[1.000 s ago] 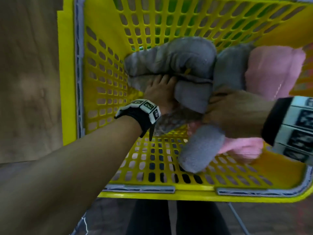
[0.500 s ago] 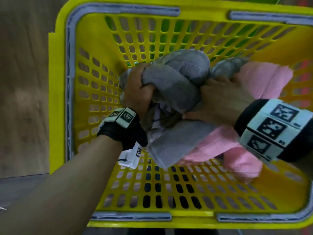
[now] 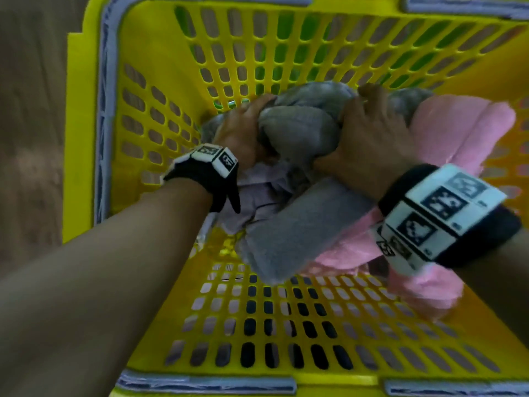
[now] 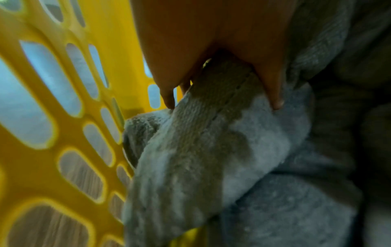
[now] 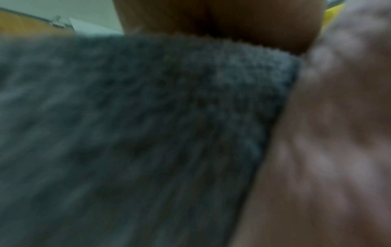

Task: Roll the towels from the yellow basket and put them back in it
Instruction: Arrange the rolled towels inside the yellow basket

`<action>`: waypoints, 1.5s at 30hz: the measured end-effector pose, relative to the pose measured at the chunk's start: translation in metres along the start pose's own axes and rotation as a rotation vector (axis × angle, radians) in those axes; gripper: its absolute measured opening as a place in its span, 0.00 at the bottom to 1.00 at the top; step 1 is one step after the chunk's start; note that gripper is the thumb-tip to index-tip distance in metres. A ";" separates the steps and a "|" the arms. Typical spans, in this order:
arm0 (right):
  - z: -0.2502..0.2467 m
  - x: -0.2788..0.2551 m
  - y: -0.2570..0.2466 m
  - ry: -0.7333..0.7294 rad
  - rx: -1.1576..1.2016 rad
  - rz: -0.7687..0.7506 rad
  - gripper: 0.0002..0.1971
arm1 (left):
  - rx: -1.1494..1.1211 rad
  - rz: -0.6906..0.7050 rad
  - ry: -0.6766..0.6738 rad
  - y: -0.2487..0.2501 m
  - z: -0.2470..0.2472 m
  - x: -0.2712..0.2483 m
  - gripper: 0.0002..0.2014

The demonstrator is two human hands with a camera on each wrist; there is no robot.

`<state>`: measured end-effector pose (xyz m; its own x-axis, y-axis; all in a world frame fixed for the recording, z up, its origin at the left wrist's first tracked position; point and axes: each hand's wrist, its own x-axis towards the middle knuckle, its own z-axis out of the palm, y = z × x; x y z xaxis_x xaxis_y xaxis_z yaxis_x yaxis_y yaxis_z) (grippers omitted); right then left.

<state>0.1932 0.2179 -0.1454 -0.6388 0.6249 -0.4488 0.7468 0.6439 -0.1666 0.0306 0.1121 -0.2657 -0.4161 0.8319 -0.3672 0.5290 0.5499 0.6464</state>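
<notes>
both hands — left hand, right hand — clutch the crumpled grey terry towel inside the yellow perforated plastic basket; lifting may drag the pink fluffy towel along — they're tangled.

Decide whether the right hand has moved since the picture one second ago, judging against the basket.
Yes. The right hand has moved toward the far wall of the yellow basket, up onto the grey towel.

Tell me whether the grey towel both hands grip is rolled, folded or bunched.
Bunched: the grey towel bulges in loose lumps between the left hand and right hand.
</notes>
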 end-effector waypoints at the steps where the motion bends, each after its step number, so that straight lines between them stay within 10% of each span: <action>1: 0.004 0.008 -0.001 -0.053 -0.023 0.031 0.47 | 0.033 -0.002 -0.012 -0.002 0.001 0.000 0.42; 9: 0.025 -0.047 -0.001 0.004 -0.165 -0.254 0.29 | 0.370 0.011 -0.116 0.007 0.011 0.000 0.50; 14: 0.030 -0.073 -0.016 -0.061 0.005 -0.364 0.17 | 0.232 -0.018 -0.069 0.012 0.013 0.007 0.33; 19: 0.063 -0.062 -0.052 -0.627 0.406 0.204 0.21 | 0.365 -0.041 -0.084 0.009 0.016 0.002 0.32; 27: 0.119 -0.049 -0.048 -0.499 1.153 0.870 0.12 | 0.385 -0.100 -0.090 0.009 0.015 0.006 0.26; 31: 0.138 -0.038 -0.046 -0.261 1.455 0.858 0.08 | 0.356 -0.082 -0.103 0.013 0.006 0.008 0.23; 37: 0.139 -0.045 -0.062 -0.380 1.683 0.901 0.08 | 0.320 -0.171 -0.267 0.020 -0.002 0.017 0.29; 45: 0.137 -0.032 -0.072 -0.392 1.828 0.798 0.10 | 0.380 -0.275 -0.187 0.037 -0.003 0.008 0.14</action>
<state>0.1854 0.0912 -0.2394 -0.2603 0.2155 -0.9412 0.2202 -0.9358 -0.2752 0.0451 0.1390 -0.2427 -0.4565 0.6327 -0.6255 0.6649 0.7097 0.2327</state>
